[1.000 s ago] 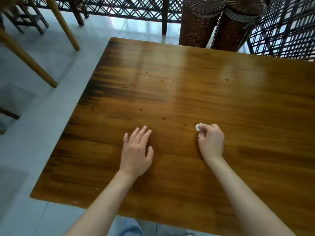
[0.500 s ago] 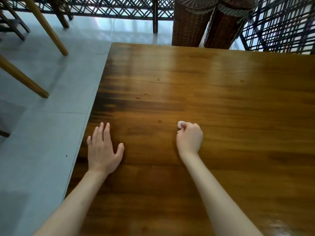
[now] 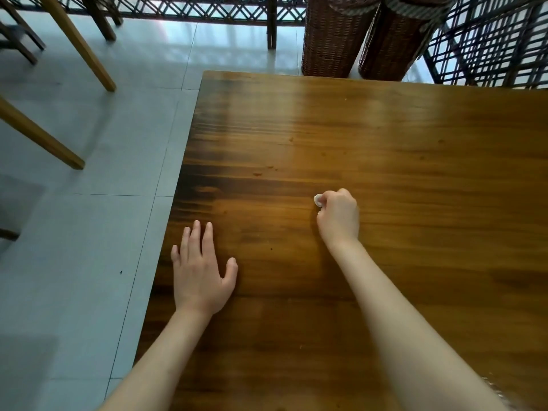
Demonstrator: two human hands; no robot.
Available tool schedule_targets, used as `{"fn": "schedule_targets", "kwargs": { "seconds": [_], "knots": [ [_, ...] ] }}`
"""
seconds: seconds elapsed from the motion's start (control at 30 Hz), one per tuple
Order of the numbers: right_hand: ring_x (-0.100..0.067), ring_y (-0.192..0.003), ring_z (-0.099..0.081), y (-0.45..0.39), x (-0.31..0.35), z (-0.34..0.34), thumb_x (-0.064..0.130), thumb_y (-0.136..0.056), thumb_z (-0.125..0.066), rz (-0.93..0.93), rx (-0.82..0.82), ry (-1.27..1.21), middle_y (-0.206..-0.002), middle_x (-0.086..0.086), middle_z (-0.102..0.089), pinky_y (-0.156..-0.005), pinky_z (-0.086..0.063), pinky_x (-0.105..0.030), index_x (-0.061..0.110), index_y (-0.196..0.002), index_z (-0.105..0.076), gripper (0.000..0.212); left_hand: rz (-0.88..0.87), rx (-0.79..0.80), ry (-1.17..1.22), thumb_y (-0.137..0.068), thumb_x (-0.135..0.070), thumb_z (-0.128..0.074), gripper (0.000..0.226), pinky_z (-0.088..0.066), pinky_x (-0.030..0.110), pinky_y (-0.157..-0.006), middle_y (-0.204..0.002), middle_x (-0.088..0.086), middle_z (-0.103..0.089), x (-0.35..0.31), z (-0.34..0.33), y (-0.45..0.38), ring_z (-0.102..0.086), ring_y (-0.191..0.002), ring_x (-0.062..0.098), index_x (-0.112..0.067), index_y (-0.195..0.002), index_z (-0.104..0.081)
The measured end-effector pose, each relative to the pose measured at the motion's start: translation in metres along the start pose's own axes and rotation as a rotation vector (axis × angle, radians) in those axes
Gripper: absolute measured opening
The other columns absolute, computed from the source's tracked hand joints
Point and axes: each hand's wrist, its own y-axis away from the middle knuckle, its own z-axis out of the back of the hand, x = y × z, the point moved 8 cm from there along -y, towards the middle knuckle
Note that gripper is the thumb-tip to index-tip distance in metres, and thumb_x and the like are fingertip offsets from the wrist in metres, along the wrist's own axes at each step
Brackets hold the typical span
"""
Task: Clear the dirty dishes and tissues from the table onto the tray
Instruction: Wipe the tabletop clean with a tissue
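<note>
My right hand (image 3: 338, 216) is curled into a fist on the wooden table (image 3: 400, 149), gripping a small white tissue (image 3: 317, 199) that pokes out past the knuckles and touches the tabletop. My left hand (image 3: 201, 271) lies flat on the table near its left edge, fingers straight and spread, holding nothing. A few small dark spots and crumbs (image 3: 257, 174) dot the wood beyond both hands. No dishes and no tray are in view.
Two tall wicker baskets (image 3: 332, 37) stand on the floor beyond the table's far edge, in front of a dark lattice screen (image 3: 489, 46). Wooden chair legs (image 3: 77, 46) slant over the grey tiled floor (image 3: 89, 232) to the left.
The view has swung right, so the table's left edge sits nearer the middle. My right hand with the tissue has slid a little left along the wood; my left hand stays flat near the edge.
</note>
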Motion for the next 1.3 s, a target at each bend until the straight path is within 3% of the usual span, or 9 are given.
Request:
{"fn": "schedule_targets", "kwargs": {
  "seconds": [0.1,0.3,0.53,0.63,0.7,0.9,1.07,1.17,1.3],
  "knots": [
    [-0.022,-0.092,-0.059,0.015,0.026,-0.012,0.004,-0.092,-0.053,0.062,0.026,-0.032,-0.099,-0.01,-0.061,-0.085,-0.052,-0.034,0.007,-0.108,-0.069,0.023,0.002,-0.001,-0.005,-0.081,-0.052,-0.042,0.075,-0.015,0.048,-0.111,-0.151,0.013,-0.032,0.001,0.001,-0.001,-0.024,-0.141,0.032,-0.012,-0.144,-0.035],
    [-0.019,-0.087,-0.059,0.07,0.067,-0.041,0.0,-0.087,-0.058,0.342,0.2,-0.096,-0.092,-0.006,-0.062,-0.076,-0.049,-0.027,0.01,-0.1,-0.072,0.022,0.017,0.008,-0.005,-0.081,-0.053,-0.042,0.075,-0.015,0.048,-0.112,-0.152,0.012,-0.031,0.001,-0.001,0.001,-0.024,-0.141,0.032,-0.013,-0.145,-0.034],
    [-0.028,-0.091,-0.059,-0.002,-0.002,-0.004,0.0,-0.09,-0.048,0.009,0.01,-0.01,-0.096,-0.012,-0.061,-0.079,-0.046,-0.03,0.007,-0.102,-0.071,0.026,0.012,0.007,-0.01,-0.082,-0.054,-0.04,0.078,-0.016,0.045,-0.112,-0.152,0.011,-0.029,0.0,-0.001,0.001,-0.022,-0.142,0.031,-0.01,-0.146,-0.031],
    [-0.024,-0.09,-0.059,0.03,0.042,-0.028,-0.003,-0.087,-0.05,0.174,0.085,-0.039,-0.093,-0.009,-0.062,-0.083,-0.049,-0.037,0.01,-0.101,-0.072,0.028,0.028,0.006,-0.009,-0.081,-0.055,-0.042,0.082,-0.015,0.044,-0.112,-0.153,0.011,-0.029,0.001,-0.001,0.002,-0.023,-0.142,0.03,-0.009,-0.147,-0.028],
    [-0.02,-0.085,-0.059,0.051,0.065,-0.042,-0.002,-0.087,-0.055,0.292,0.137,-0.082,-0.09,-0.007,-0.063,-0.078,-0.052,-0.032,0.009,-0.102,-0.072,0.024,0.053,0.003,-0.012,-0.08,-0.056,-0.042,0.085,-0.013,0.043,-0.112,-0.153,0.012,-0.027,0.002,0.001,0.003,-0.022,-0.142,0.03,-0.008,-0.147,-0.025],
    [-0.015,-0.083,-0.061,0.027,0.097,-0.045,0.009,-0.088,-0.061,0.314,0.111,-0.172,-0.089,-0.004,-0.067,-0.07,-0.047,-0.017,0.011,-0.097,-0.073,0.015,0.091,0.023,-0.051,-0.078,-0.062,-0.041,0.091,-0.011,0.043,-0.111,-0.154,0.012,-0.023,0.005,-0.001,0.001,-0.02,-0.143,0.03,-0.008,-0.148,-0.022],
    [-0.015,-0.097,-0.062,0.022,0.138,-0.063,0.009,-0.088,-0.062,0.432,0.19,-0.176,-0.101,-0.003,-0.068,-0.085,-0.051,-0.024,0.014,-0.098,-0.073,0.016,0.092,0.039,-0.064,-0.076,-0.062,-0.044,0.091,-0.016,0.045,-0.109,-0.151,0.013,-0.031,0.005,-0.001,0.001,-0.027,-0.14,0.033,-0.006,-0.146,-0.029],
    [-0.013,-0.104,-0.06,0.025,0.143,-0.077,0.007,-0.087,-0.062,0.457,0.285,-0.142,-0.109,-0.001,-0.066,-0.089,-0.043,-0.018,0.016,-0.1,-0.073,0.019,0.09,0.033,-0.057,-0.075,-0.061,-0.046,0.09,-0.019,0.047,-0.108,-0.149,0.015,-0.035,0.005,0.0,0.001,-0.031,-0.138,0.034,-0.005,-0.144,-0.033],
    [-0.009,-0.087,-0.058,0.028,0.142,-0.081,0.008,-0.086,-0.064,0.441,0.271,-0.135,-0.096,-0.001,-0.064,-0.077,-0.04,-0.011,0.013,-0.094,-0.074,0.014,0.086,0.037,-0.046,-0.075,-0.061,-0.047,0.089,-0.021,0.048,-0.108,-0.148,0.015,-0.036,0.005,-0.001,0.002,-0.032,-0.137,0.034,-0.005,-0.143,-0.035]
  ]
}}
